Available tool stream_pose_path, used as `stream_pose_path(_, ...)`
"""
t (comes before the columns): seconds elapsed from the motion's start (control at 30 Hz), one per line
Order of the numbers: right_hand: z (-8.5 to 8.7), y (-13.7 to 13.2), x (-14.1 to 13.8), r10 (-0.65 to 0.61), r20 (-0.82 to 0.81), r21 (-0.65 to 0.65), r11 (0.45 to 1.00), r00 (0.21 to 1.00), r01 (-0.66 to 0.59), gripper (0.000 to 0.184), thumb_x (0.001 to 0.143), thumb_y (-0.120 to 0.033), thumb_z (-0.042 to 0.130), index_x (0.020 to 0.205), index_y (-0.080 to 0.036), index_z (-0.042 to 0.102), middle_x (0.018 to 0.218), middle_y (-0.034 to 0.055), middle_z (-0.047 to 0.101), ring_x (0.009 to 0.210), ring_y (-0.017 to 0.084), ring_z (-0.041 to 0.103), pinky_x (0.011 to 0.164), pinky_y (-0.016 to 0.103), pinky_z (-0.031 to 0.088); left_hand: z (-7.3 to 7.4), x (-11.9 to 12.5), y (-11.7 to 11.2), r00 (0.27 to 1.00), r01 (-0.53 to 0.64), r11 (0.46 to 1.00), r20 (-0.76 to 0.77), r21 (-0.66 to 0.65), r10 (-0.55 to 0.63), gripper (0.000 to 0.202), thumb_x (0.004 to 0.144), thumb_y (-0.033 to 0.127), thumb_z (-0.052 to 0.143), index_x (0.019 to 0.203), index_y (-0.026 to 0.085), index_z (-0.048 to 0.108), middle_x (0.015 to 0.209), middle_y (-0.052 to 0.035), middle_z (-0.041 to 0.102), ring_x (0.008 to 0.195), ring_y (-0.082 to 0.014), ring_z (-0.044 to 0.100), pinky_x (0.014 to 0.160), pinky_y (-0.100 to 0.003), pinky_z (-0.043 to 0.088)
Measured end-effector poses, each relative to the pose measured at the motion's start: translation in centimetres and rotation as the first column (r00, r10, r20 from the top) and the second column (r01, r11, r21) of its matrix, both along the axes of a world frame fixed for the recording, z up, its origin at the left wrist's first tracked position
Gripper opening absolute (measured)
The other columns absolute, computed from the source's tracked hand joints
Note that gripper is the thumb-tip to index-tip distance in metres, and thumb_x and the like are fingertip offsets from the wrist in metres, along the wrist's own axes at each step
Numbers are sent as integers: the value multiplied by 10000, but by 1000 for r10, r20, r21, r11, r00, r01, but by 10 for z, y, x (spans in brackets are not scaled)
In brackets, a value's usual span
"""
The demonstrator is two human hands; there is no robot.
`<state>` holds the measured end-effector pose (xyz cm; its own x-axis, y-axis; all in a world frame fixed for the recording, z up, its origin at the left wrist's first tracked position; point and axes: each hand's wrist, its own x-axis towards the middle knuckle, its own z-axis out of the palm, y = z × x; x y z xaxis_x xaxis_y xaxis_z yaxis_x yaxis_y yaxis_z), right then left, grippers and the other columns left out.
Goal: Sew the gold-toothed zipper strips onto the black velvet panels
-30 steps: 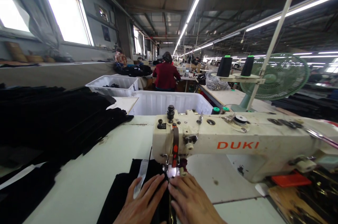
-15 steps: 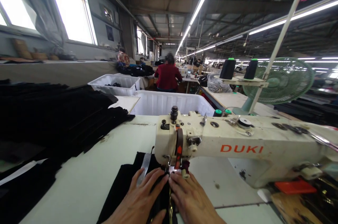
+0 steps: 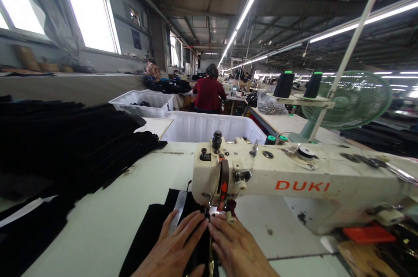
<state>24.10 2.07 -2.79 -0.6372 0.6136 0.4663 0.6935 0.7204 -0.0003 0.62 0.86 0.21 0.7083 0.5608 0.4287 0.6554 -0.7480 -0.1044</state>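
Observation:
Black fabric [image 3: 146,229] lies beneath the needle end of a cream sewing machine [image 3: 257,172] marked DUKI. My left hand [image 3: 176,240] rests on this fabric with its fingers stretched flat, their tips close to the presser foot. A pale translucent strip [image 3: 179,207] lies on the cloth by its index finger. To the right of the foot, my right hand [image 3: 237,242] also lies flat, fingers extended and tips almost meeting the left ones. Between the hands runs a narrow gold-coloured strip, perhaps a zipper [image 3: 211,264]. The stitching spot itself is mostly hidden by fingertips.
Stacked black cloth pieces [image 3: 75,137] cover the left side. Beyond the machine stand white plastic bins [image 3: 209,124]. Dark thread cones [image 3: 283,85] and a green fan [image 3: 346,100] are at right. A person in a dark red top [image 3: 209,94] sits ahead.
The view has shifted slightly, so the machine appears a little further right. Both hands and the fabric keep almost the same place at the presser foot.

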Motion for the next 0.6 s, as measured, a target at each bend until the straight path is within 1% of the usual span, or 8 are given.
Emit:
stream_pose_path(0.13, -2, 0, 1, -9, -10, -72, 997, 1000, 8, 366, 971, -254, 586, 1331, -199, 623, 1348, 59, 629, 1230, 216, 605, 1050, 310, 485, 3, 0, 0, 1000, 10, 1000, -12, 13, -10, 641, 854, 266, 644, 1460, 157, 463, 1441, -80, 557, 1327, -253, 506, 1165, -403, 323)
stream_pose_path(0.23, -1, 0, 0, -19, -27, -100, 995, 999, 16, 349, 972, -251, 581, 1313, -199, 635, 1350, 48, 630, 1232, 211, 603, 1064, 309, 470, 2, 0, 1, 999, 8, 1000, -33, 22, -7, 624, 866, 292, 652, 1444, 136, 476, 1446, -90, 549, 1336, -247, 496, 1174, -402, 305)
stream_pose_path(0.33, 0, 1, -2, -9, -27, -94, 996, 1000, 6, 331, 969, -255, 583, 1288, -188, 644, 1326, 56, 648, 1207, 213, 622, 1061, 319, 475, -1, 0, 1, 1000, 11, 999, -23, 30, -11, 610, 897, 335, 646, 1451, 149, 472, 1439, -92, 557, 1327, -249, 505, 1170, -405, 311)
stream_pose_path(0.43, 1, 2, -2, -11, -25, -86, 996, 1000, 9, 329, 959, -247, 593, 1279, -190, 638, 1319, 64, 653, 1204, 210, 624, 1077, 339, 460, -2, 0, 1, 1000, 0, 1000, 15, 20, -1, 636, 914, 333, 630, 1495, 181, 422, 1442, -81, 555, 1326, -262, 507, 1162, -415, 326)
stream_pose_path(0.5, 2, 3, -2, -15, -29, -82, 997, 999, 12, 332, 954, -246, 597, 1280, -195, 632, 1319, 64, 654, 1208, 206, 620, 1093, 342, 442, -2, -1, 2, 1000, 3, 1000, 20, 15, -3, 664, 915, 329, 629, 1519, 195, 387, 1448, -77, 550, 1328, -266, 504, 1160, -418, 331)
stream_pose_path(0.6, 1, 3, -1, -3, -33, -68, 998, 999, 1, 339, 956, -257, 593, 1290, -202, 620, 1305, 64, 663, 1197, 204, 628, 1104, 346, 430, 2, -1, 2, 1000, 31, 999, 5, 25, -31, 661, 915, 354, 638, 1510, 186, 404, 1438, -86, 560, 1326, -262, 507, 1156, -404, 337)
